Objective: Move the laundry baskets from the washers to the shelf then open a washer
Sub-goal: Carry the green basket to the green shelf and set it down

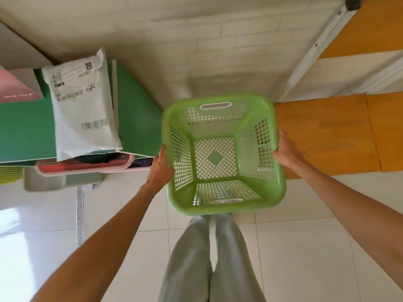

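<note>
A: Laundry basket (224,155), green, with mesh walls and nothing in it. It is held in the air above the white tiled floor (305,247), in front of the person's legs (213,258).

B: How do the hands sit on it?

A: The left hand (161,168) is closed over the left rim and the right hand (285,151) over the right rim, one on each side, arms stretched forward. The far and near walls each have a handle slot.

B: What lies around it?

A: To the left stands a green shelf (139,118) with a white mailing bag (82,105) lying on its top. Below that top a pink basket (87,165) holds dark things. To the right, just beside the green basket, is an orange panel (327,136). A pale tiled wall (207,51) lies beyond.
</note>
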